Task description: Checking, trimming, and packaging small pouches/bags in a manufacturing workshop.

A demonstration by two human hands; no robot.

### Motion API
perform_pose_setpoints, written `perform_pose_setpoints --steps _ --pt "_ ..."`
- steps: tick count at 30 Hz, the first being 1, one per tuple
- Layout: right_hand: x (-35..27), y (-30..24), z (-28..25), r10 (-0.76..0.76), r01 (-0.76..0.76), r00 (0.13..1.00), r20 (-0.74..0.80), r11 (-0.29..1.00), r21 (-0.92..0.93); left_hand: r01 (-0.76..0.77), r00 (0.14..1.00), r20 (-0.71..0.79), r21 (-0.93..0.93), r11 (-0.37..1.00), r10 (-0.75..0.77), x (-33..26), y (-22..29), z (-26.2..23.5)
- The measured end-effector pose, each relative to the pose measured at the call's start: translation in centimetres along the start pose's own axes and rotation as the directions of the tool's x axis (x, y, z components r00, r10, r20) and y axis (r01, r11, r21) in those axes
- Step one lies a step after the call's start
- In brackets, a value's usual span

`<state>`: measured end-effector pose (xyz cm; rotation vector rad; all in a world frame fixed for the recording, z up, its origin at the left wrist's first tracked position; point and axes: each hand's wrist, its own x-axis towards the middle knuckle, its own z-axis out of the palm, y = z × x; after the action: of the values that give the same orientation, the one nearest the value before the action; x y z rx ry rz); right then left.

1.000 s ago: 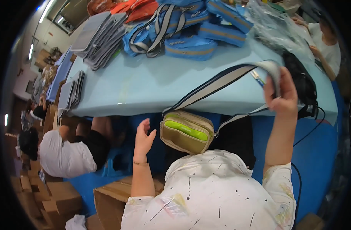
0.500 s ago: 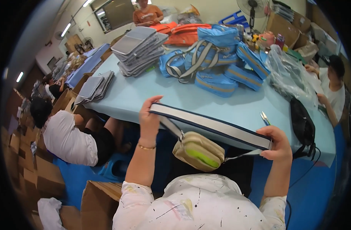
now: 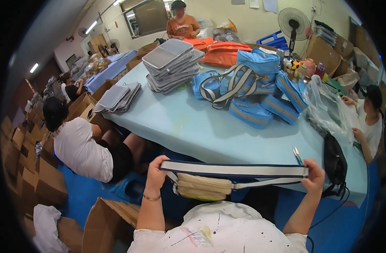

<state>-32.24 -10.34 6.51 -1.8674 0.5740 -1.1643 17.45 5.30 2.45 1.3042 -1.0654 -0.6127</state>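
A wide off-white strap with navy edges (image 3: 235, 170) is stretched taut between my two hands, just off the table's near edge. My left hand (image 3: 157, 172) is closed around one end and my right hand (image 3: 314, 173) pinches the other. Below the strap hangs a small beige bag (image 3: 203, 187) with a bit of lime green at its underside, joined to the strap on both sides. Close to my right hand, thread snips with a blue handle (image 3: 297, 156) lie on the table.
The light-blue covered table (image 3: 193, 141) bears grey pouches (image 3: 169, 63) in stacks, blue bags (image 3: 249, 84), orange bags (image 3: 226, 52), plastic wrap (image 3: 327, 105) and a black bag (image 3: 335, 162). Co-workers sit at left and right; another is at the far side. A cardboard box (image 3: 113, 223) stands by my left arm.
Both hands have come down and level, pulling the strap straight. The bag has turned, so its green front now barely shows. The head view has shifted, showing more of the far wall.
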Motion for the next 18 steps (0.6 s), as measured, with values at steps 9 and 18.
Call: perform_pose_setpoints --steps 9,18 --pt "0.9 2.7 -4.3 -0.269 0.344 0.726 -0.632 0.939 -0.004 0.425 0.681 0.675 -0.052 0.904 -0.282 3.3 0.6 3.1" --pt "1.7 4.0 -8.9 -0.006 0.537 0.545 -0.838 0.771 0.343 0.464 0.551 0.806 -0.511 0.724 0.216 8.8 -0.5 9.5"
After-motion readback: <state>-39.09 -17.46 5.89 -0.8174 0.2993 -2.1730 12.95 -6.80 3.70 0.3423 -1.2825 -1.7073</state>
